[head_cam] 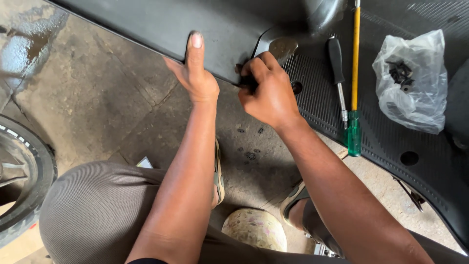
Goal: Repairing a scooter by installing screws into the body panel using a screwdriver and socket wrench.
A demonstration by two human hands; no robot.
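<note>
My left hand [195, 73] grips the lower edge of a long black plastic body panel [161, 24], thumb up on its face. My right hand [266, 90] is closed around a small dark part [246, 83] at the panel's edge, beside a ribbed black floorboard [391, 142]. What the fingers pinch is mostly hidden. Two screwdrivers lie on the floorboard to the right: a black-handled screwdriver [336, 63] and a long one with a yellow shaft and green handle [354, 98].
A clear plastic bag [413, 80] of small black fasteners rests on the floorboard at right. A tyre [24, 181] sits at far left on stained concrete floor [88, 107]. My knees, sandalled feet and a round stool [256, 229] fill the bottom.
</note>
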